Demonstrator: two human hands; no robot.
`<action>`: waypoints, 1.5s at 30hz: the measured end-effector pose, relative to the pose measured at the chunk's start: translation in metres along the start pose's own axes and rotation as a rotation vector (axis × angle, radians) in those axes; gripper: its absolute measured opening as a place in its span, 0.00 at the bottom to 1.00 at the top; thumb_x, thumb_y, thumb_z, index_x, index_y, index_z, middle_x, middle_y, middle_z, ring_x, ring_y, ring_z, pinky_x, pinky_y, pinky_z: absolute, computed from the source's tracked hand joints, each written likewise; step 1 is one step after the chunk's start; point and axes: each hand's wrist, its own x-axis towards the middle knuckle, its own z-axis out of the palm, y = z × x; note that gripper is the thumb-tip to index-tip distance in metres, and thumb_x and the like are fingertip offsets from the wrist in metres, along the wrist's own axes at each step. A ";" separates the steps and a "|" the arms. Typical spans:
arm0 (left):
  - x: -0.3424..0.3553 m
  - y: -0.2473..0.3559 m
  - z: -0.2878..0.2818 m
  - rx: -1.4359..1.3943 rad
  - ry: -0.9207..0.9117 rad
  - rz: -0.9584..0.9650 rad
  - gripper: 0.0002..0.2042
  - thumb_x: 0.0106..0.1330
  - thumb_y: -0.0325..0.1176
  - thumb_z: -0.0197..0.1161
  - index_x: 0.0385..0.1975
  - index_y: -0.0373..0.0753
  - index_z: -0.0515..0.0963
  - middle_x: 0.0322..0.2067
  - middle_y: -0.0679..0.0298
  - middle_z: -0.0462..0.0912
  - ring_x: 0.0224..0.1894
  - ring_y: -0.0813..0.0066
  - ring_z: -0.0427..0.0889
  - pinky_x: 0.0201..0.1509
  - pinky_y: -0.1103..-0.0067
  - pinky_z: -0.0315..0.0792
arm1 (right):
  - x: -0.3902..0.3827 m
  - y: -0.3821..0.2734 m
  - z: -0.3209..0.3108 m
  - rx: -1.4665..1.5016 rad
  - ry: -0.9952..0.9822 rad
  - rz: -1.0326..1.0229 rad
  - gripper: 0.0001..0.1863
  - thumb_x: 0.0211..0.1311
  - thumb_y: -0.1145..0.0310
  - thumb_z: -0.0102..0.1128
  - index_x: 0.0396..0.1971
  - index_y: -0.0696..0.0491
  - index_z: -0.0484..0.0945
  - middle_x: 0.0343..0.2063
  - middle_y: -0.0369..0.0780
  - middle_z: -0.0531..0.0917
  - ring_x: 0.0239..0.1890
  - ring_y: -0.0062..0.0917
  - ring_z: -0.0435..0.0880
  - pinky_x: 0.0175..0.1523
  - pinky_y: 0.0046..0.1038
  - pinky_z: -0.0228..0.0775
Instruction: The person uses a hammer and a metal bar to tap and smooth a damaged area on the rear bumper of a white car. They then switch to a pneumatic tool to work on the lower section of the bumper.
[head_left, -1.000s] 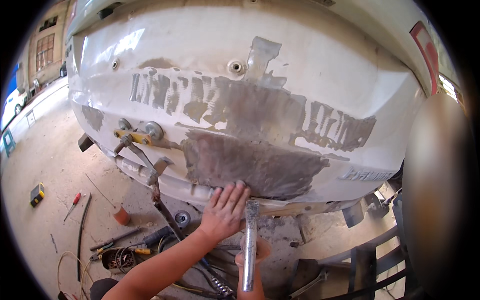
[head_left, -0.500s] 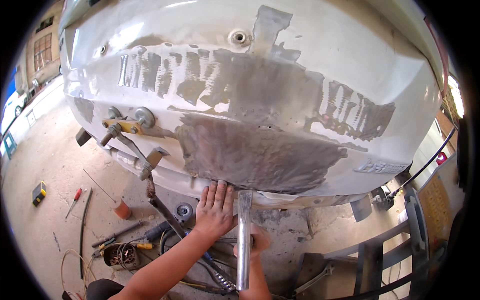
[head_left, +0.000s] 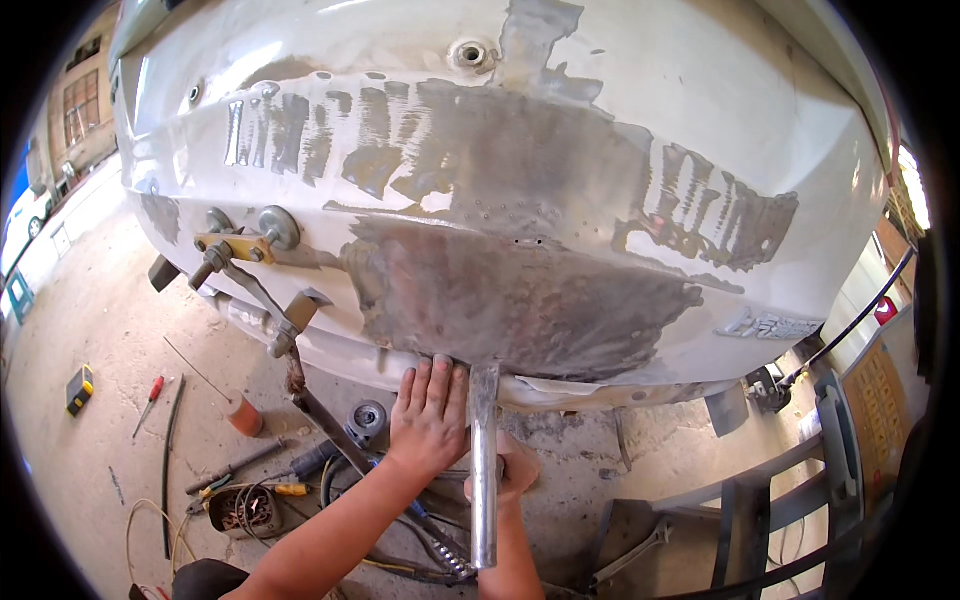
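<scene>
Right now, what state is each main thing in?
White panel: patchy, with large grey areas.
Left hand: fingers extended, against the panel's lower edge.
Silver tool: held, far end near that edge.
Right hand: curled around the tool, grip partly hidden.
Yellow bracket: raised, at the panel.
Small box: open, reddish bits inside.
Red screwdriver: on the floor.

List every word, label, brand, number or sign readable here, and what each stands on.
Raised silver lettering, lower right of the white car rear: present, wording not copied here.
Brown panel with yellowish markings, right edge: too blurred to read.
Black-and-yellow device, floor at left: any marks too small to read.
Silver metal tool: no lettering visible.
</scene>
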 end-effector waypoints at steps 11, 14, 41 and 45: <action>0.003 0.000 -0.005 -0.030 -0.042 -0.015 0.32 0.47 0.42 0.61 0.53 0.32 0.68 0.59 0.48 0.60 0.61 0.50 0.59 0.64 0.60 0.53 | -0.003 -0.009 -0.001 0.115 0.029 0.074 0.32 0.48 0.38 0.58 0.23 0.59 0.75 0.13 0.37 0.72 0.14 0.22 0.72 0.21 0.23 0.62; 0.003 0.001 -0.003 -0.018 -0.035 0.002 0.32 0.47 0.42 0.61 0.53 0.31 0.67 0.59 0.47 0.59 0.61 0.48 0.60 0.64 0.59 0.54 | -0.001 -0.009 0.003 0.085 0.114 0.006 0.33 0.48 0.36 0.57 0.22 0.58 0.75 0.12 0.36 0.71 0.13 0.21 0.71 0.19 0.22 0.60; 0.011 0.005 -0.015 0.040 -0.043 -0.021 0.29 0.51 0.45 0.63 0.49 0.30 0.70 0.54 0.46 0.65 0.58 0.49 0.64 0.61 0.59 0.57 | -0.010 0.011 0.007 0.057 0.168 0.109 0.20 0.58 0.56 0.52 0.13 0.56 0.69 0.08 0.41 0.66 0.09 0.32 0.68 0.17 0.26 0.58; 0.011 0.007 -0.019 0.004 -0.065 -0.046 0.31 0.51 0.45 0.63 0.51 0.29 0.68 0.55 0.45 0.64 0.59 0.49 0.62 0.62 0.58 0.55 | -0.021 0.017 0.005 0.038 0.171 0.100 0.23 0.60 0.53 0.50 0.14 0.56 0.69 0.09 0.41 0.66 0.09 0.32 0.68 0.17 0.26 0.59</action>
